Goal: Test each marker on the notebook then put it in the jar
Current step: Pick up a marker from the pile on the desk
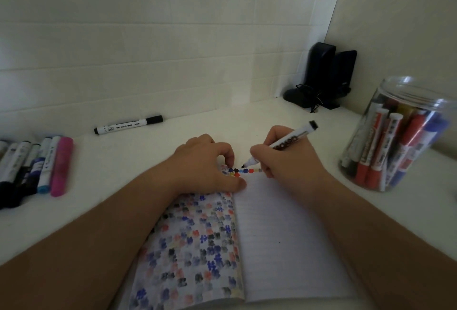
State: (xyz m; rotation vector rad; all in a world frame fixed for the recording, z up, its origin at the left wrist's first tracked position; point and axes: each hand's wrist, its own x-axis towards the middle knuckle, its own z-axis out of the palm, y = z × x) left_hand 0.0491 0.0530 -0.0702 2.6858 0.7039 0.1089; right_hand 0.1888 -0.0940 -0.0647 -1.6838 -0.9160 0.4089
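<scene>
We see the right hand curled tightly round a black-tipped marker, fingers pinching the barrel low down, with the nib touching or just above the top of the notebook beside a row of small coloured marks. The marker's barrel tilts up and away to the right, its black end cap above the knuckles. Printed letters run along the barrel; we can make out only part of them, something like "BOARD".

The left hand rests on the upper left page, fingers bent, the fingertips and thumb pressing the paper down near the spine. It holds nothing.

The left page is covered in blotches of blue, black, red and yellow; the right page is lined and mostly bare.

The jar, clear and open, stands to the right on the white desk, well filled with markers. A lone black-capped marker lies by the wall; its label is too small to read. A row of markers lies at the left edge.
</scene>
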